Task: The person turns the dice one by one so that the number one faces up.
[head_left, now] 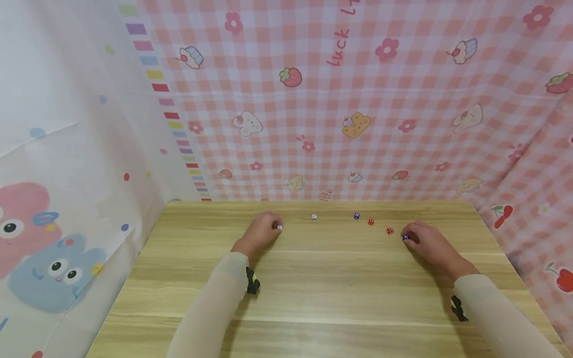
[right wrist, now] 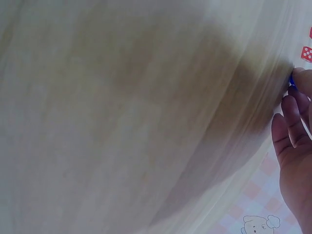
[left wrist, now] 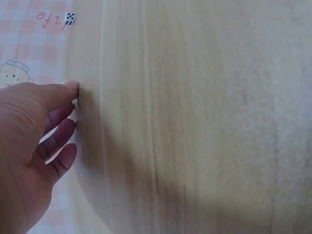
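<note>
Pale sleeves (head_left: 210,303) reach over the wooden bench (head_left: 322,303) from 7 and 5 o'clock, a black clip (head_left: 252,282) showing at the left cuff and a dark clip (head_left: 458,308) at the right one. Toward 11 o'clock of the bench, the left hand (head_left: 260,231) pinches a white die (head_left: 279,227) between thumb and fingers; the wrist view mostly hides that die. At 2 o'clock, the right hand (head_left: 427,243) holds a blue die (head_left: 405,237) in a similar narrow pinch, its other fingers bent. Whether either held die touches the wood, I cannot tell. From the blue one, a line runs off toward 10 o'clock: a red die (head_left: 390,230) just beside, another red die (head_left: 371,222), then a second blue die (head_left: 356,216). A second white die (head_left: 314,217) sits farther toward 9 o'clock, near the bench's 12 o'clock edge. Behind hangs a pink checked cloth (head_left: 268,99); at 9 o'clock, a white cloth (head_left: 80,159) shows cartoon figures.
</note>
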Demonstrator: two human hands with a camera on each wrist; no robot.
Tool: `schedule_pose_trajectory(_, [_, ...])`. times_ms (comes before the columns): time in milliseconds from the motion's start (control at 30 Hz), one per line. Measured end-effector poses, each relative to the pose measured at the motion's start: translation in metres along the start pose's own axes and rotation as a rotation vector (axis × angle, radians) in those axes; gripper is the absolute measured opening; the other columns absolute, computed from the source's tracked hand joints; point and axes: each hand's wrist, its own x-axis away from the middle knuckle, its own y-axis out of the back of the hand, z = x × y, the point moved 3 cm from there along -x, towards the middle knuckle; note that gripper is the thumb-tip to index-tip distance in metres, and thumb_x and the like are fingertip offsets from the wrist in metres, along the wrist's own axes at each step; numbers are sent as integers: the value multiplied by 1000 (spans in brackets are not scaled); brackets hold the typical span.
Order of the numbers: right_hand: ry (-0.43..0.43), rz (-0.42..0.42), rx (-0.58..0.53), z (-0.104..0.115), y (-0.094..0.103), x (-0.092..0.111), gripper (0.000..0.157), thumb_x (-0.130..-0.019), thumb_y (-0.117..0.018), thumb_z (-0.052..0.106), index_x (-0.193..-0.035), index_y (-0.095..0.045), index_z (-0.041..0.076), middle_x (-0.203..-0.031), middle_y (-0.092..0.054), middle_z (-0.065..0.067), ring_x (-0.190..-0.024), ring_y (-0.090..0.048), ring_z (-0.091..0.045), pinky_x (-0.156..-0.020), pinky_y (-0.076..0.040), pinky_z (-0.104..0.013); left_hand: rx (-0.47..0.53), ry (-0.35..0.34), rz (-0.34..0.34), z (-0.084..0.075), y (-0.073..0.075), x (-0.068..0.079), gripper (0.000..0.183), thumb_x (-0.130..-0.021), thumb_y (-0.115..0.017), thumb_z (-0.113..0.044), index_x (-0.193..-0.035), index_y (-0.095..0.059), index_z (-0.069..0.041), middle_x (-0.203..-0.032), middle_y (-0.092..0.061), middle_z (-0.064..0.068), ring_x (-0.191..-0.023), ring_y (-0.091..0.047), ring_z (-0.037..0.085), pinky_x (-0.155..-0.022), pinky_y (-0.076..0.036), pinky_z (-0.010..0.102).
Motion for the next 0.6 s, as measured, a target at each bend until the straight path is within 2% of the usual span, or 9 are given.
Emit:
schedule_pose_trajectory(267, [12,-8,8,1,1,1,11,-93,-72,5,-103,-69,4,-98,-65,-6,-87,-62,-19,-79,-56,-43,-18,-20,-24,-1,-2,1,6,-95,-72,-6,-99,-76,-5,-109,-70,10,-104,-66,25,-95,-56,40])
schedule_pose_trajectory(600, [39,-6,29,3,2,2,9,-92,-73,4,-100,-68,6,-96,-63,-6,-86,-64,-20,-76,-57,-42,1,3,-23,0,-1,2,5,-94,-74,-7,-99,-75,-6,-106,-72,9,-101,-66,24,-92,-57,40])
